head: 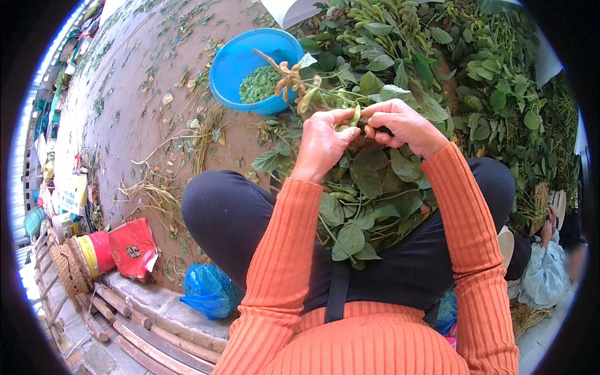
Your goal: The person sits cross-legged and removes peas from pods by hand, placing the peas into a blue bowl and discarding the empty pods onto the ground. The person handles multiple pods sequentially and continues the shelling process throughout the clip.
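Between my two hands is a green soybean pod (356, 115), held up above my lap. My left hand (324, 137) pinches it between thumb and fingertips. My right hand (400, 125) has its fingers curled close to the pod's right side; something dark shows under those fingers, too hidden to name. Leafy soybean plants (368, 173) lie across my lap beneath both hands. Beyond my left hand, a stem with dry brown pods (293, 80) reaches over the rim of a blue plastic basin (229, 61). Shelled green beans (260, 85) lie in the basin.
A large heap of soybean plants (487, 75) covers the right side. Stripped stems (154, 199) and leaves litter the ground at left. A tied blue plastic bag (211, 290), a red bag (133, 248) and wooden poles (154, 340) lie lower left. Another person's arm (546, 234) shows at far right.
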A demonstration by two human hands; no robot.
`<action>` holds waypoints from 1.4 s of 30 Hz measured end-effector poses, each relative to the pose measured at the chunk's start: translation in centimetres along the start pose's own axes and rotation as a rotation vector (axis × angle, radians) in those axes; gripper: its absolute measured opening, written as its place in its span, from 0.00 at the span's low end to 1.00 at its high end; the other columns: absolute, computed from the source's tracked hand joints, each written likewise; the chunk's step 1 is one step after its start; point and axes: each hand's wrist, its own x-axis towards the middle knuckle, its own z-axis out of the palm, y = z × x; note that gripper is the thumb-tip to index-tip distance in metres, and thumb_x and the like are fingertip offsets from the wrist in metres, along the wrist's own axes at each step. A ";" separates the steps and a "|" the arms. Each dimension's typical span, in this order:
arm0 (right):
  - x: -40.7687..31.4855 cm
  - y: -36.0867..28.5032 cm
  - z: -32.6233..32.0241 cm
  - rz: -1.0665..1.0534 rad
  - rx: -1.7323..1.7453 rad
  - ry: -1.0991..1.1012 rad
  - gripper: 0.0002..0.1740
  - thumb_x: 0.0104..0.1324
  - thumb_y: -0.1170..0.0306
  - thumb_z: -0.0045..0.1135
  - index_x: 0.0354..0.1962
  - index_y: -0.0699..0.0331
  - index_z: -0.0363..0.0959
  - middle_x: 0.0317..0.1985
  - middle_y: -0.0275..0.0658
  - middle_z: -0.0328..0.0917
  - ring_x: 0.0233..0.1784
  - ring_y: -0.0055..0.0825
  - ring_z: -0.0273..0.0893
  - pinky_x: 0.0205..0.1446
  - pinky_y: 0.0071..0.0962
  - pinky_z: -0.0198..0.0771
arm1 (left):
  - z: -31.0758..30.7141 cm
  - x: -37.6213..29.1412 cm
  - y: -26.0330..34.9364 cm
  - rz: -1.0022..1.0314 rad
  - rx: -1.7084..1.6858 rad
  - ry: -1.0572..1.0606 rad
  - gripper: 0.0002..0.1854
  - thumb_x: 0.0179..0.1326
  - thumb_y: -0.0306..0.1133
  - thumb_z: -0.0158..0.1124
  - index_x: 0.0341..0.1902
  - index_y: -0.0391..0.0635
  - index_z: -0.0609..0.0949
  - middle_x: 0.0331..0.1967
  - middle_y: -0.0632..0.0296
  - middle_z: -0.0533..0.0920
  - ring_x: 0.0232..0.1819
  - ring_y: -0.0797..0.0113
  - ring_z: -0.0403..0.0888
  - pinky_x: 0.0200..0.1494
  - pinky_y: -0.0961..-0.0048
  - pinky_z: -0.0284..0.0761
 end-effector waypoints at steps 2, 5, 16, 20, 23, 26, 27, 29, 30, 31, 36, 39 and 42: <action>-0.1 -0.1 -0.1 0.009 0.011 0.005 0.19 0.61 0.74 0.47 0.50 0.71 0.72 0.26 0.30 0.74 0.18 0.09 0.61 0.14 0.09 0.48 | 0.0 0.0 0.1 0.006 0.028 0.007 0.21 0.52 0.25 0.69 0.51 0.35 0.80 0.40 0.60 0.84 0.39 0.78 0.78 0.45 0.78 0.74; 0.1 -0.1 -0.1 0.010 0.025 -0.014 0.20 0.61 0.74 0.47 0.51 0.72 0.71 0.26 0.31 0.74 0.18 0.09 0.62 0.14 0.09 0.48 | -0.2 -0.1 -0.1 0.035 0.041 0.020 0.21 0.51 0.25 0.69 0.51 0.36 0.80 0.40 0.60 0.84 0.38 0.78 0.78 0.44 0.77 0.75; 0.9 0.9 0.1 -0.082 -0.193 0.003 0.11 0.63 0.76 0.46 0.39 0.69 0.76 0.24 0.29 0.75 0.19 0.08 0.63 0.16 0.10 0.53 | 0.3 -0.3 0.3 0.108 0.206 0.098 0.19 0.52 0.27 0.69 0.49 0.37 0.82 0.38 0.56 0.85 0.38 0.77 0.80 0.44 0.76 0.76; 0.5 0.5 1.9 -0.165 -0.319 0.108 0.11 0.59 0.77 0.44 0.29 0.70 0.77 0.20 0.31 0.76 0.18 0.12 0.66 0.19 0.16 0.60 | 0.5 0.1 -1.2 0.036 0.023 0.146 0.16 0.55 0.28 0.67 0.47 0.36 0.82 0.35 0.57 0.85 0.35 0.79 0.79 0.40 0.78 0.76; 0.7 1.2 2.1 -0.235 -0.324 0.160 0.11 0.57 0.77 0.44 0.26 0.71 0.76 0.19 0.33 0.76 0.18 0.15 0.67 0.20 0.19 0.62 | 1.8 -0.1 -0.5 -0.073 -0.166 0.203 0.13 0.57 0.29 0.65 0.45 0.35 0.82 0.32 0.60 0.85 0.33 0.81 0.78 0.38 0.79 0.76; 0.3 0.9 2.1 -0.187 -0.301 0.134 0.11 0.58 0.76 0.45 0.30 0.71 0.78 0.20 0.33 0.76 0.18 0.13 0.66 0.18 0.18 0.61 | 2.9 -0.4 0.3 0.038 0.230 0.335 0.14 0.62 0.34 0.54 0.34 0.35 0.81 0.27 0.42 0.80 0.33 0.44 0.79 0.36 0.58 0.74; 0.2 0.8 2.1 -0.164 -0.269 0.119 0.11 0.59 0.76 0.45 0.32 0.70 0.78 0.21 0.33 0.77 0.18 0.13 0.66 0.18 0.17 0.60 | 2.9 -0.3 0.3 -0.022 0.248 0.339 0.15 0.63 0.35 0.53 0.31 0.35 0.81 0.27 0.41 0.79 0.34 0.41 0.78 0.37 0.56 0.73; 0.1 0.8 2.0 -0.117 -0.206 0.090 0.11 0.61 0.76 0.46 0.36 0.70 0.78 0.23 0.33 0.77 0.19 0.11 0.66 0.17 0.14 0.59 | 2.9 0.0 -0.3 -0.016 0.276 0.355 0.15 0.63 0.35 0.53 0.30 0.35 0.80 0.26 0.43 0.80 0.30 0.47 0.79 0.34 0.58 0.73; 0.1 0.7 1.9 -0.101 -0.168 0.077 0.12 0.61 0.76 0.46 0.37 0.70 0.78 0.24 0.33 0.77 0.19 0.10 0.66 0.17 0.13 0.58 | 2.8 0.1 -0.7 -0.015 0.290 0.363 0.15 0.63 0.34 0.53 0.30 0.35 0.80 0.25 0.45 0.81 0.27 0.49 0.80 0.33 0.59 0.73; 0.0 0.6 1.7 -0.085 -0.130 0.066 0.12 0.62 0.76 0.46 0.39 0.70 0.77 0.24 0.32 0.78 0.19 0.09 0.65 0.17 0.12 0.57 | 2.6 0.2 -1.1 -0.060 0.142 0.324 0.15 0.64 0.34 0.53 0.30 0.34 0.80 0.24 0.47 0.81 0.25 0.55 0.80 0.31 0.61 0.73; -0.5 -0.1 0.5 -0.058 -0.033 0.027 0.11 0.64 0.74 0.47 0.39 0.69 0.77 0.25 0.31 0.77 0.20 0.08 0.65 0.16 0.09 0.55 | 1.5 0.3 -1.3 -0.204 -0.375 0.084 0.12 0.66 0.35 0.55 0.35 0.38 0.80 0.24 0.65 0.81 0.20 0.81 0.73 0.20 0.81 0.67; -0.5 -0.2 0.5 -0.039 -0.130 0.026 0.10 0.63 0.73 0.47 0.34 0.68 0.77 0.23 0.29 0.76 0.19 0.07 0.64 0.16 0.09 0.55 | 1.8 0.3 -1.4 -0.161 -0.440 0.006 0.12 0.65 0.35 0.58 0.44 0.38 0.79 0.27 0.66 0.81 0.23 0.82 0.75 0.22 0.85 0.68; -0.5 -0.7 0.1 -0.017 -0.223 0.067 0.10 0.62 0.72 0.47 0.30 0.67 0.77 0.21 0.27 0.74 0.17 0.07 0.63 0.15 0.09 0.55 | 1.6 0.3 -1.6 -0.087 -0.357 -0.105 0.18 0.62 0.33 0.62 0.53 0.36 0.77 0.30 0.65 0.82 0.28 0.80 0.78 0.27 0.85 0.71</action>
